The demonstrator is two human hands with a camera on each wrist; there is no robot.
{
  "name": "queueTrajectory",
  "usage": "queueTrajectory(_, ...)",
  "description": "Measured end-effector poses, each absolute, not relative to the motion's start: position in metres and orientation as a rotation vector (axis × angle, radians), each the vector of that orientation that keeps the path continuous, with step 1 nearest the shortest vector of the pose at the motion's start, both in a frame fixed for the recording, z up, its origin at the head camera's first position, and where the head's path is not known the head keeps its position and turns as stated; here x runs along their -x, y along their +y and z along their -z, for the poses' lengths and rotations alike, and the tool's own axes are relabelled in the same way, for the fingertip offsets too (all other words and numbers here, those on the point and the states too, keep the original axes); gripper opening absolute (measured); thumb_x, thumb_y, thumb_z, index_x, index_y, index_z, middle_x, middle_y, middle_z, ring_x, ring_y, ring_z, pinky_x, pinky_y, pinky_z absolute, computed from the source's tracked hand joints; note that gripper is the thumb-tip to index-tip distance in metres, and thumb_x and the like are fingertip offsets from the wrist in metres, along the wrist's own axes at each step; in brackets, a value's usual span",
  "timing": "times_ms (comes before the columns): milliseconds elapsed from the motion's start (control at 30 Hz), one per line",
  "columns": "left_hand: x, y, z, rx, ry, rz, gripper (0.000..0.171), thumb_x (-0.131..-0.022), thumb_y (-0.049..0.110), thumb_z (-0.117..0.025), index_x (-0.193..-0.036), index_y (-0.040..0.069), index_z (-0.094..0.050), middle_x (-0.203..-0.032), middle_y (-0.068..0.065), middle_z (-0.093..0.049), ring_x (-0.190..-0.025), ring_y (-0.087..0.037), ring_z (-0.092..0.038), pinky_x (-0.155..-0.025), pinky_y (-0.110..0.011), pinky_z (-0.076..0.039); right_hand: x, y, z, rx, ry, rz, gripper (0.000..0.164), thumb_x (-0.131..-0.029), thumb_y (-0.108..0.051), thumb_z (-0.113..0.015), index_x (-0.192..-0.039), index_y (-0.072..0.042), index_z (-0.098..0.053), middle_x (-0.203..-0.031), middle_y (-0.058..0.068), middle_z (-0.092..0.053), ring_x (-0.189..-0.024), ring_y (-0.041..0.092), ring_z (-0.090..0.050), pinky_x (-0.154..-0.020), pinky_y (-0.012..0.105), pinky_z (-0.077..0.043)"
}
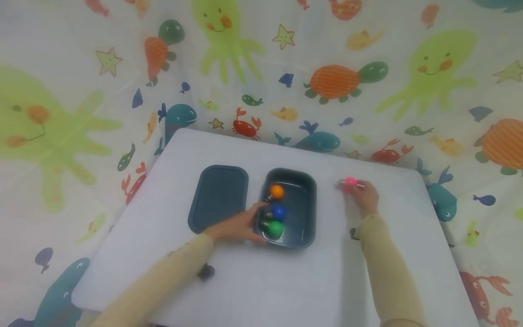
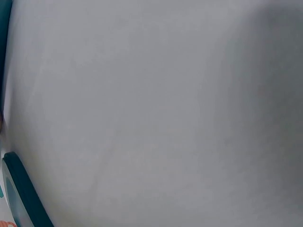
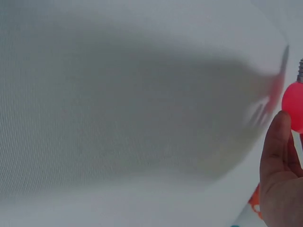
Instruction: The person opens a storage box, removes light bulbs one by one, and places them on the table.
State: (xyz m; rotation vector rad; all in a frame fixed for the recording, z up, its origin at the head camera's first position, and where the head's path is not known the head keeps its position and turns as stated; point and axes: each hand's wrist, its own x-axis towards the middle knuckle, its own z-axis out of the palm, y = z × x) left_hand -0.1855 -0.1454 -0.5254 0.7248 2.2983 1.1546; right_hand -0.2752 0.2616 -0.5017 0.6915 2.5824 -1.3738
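Note:
A dark blue-grey container stands on the white table. Along its left side lie an orange light bulb, a blue light bulb and a green light bulb. My left hand holds the container's left wall, thumb near the rim and fingers lower down; its grip is mostly outside the left wrist view. To the right of the container, my right hand pinches a pink light bulb by its round end. The right wrist view shows this pink bulb at its right edge, screw base up.
A flat dark lid lies left of the container, close to my left forearm. The white table reaches back to a curtain printed with sea animals. Small dark objects show beside both forearms.

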Motion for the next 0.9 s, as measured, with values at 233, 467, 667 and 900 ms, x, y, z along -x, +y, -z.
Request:
queueTrajectory(233, 0.1857, -0.1445, 0.5269, -0.730, 2.275, -1.174, 0.105, -0.063, 0.057, -0.075, -0.142, 0.039, -0.009, -0.140, -0.007, -0.042, -0.105, -0.014, -0.056, -0.087, -0.027, -0.048, 0.2749, 0.2591, 0.5072, -0.702, 2.610, 1.362, 0.064, -0.090, -0.043, -0.052, -0.142, -0.011, -0.032, -0.142, 0.015, -0.040, -0.124, 0.032, -0.046, -0.101, 0.045, -0.041)
queueTrajectory(467, 0.1857, -0.1456, 0.5265, -0.720, 2.273, -1.183, 0.105, -0.063, 0.056, -0.076, -0.143, 0.038, -0.010, -0.142, -0.006, -0.039, -0.111, -0.014, -0.053, -0.090, -0.029, -0.047, 0.2773, 0.2567, 0.5076, -0.682, 2.629, 1.394, 0.059, -0.091, -0.038, -0.052, -0.140, -0.010, -0.034, -0.139, 0.016, -0.042, -0.120, 0.031, -0.049, -0.097, 0.042, -0.045)
queueTrajectory(667, 0.1848, -0.1456, 0.5269, -0.712, 2.287, -1.162, 0.105, -0.062, 0.059, -0.075, -0.142, 0.039, -0.010, -0.143, -0.005, -0.038, -0.110, -0.014, -0.053, -0.090, -0.030, -0.048, 0.2788, 0.2576, 0.5102, -0.700, 2.611, 1.390, 0.062, -0.091, -0.039, -0.054, -0.141, -0.012, -0.031, -0.141, 0.014, -0.041, -0.123, 0.030, -0.046, -0.100, 0.043, -0.043)
queueTrajectory(900, 0.1844, -0.1454, 0.5255, -0.703, 2.287, -1.160, 0.106, -0.062, 0.059, -0.075, -0.143, 0.037, -0.010, -0.144, -0.005, -0.038, -0.111, -0.015, -0.052, -0.091, -0.031, -0.047, 0.2791, 0.2579, 0.5118, -0.677, 2.610, 1.388, 0.064, -0.090, -0.039, -0.055, -0.142, -0.013, -0.029, -0.141, 0.014, -0.040, -0.125, 0.030, -0.043, -0.101, 0.044, -0.042)
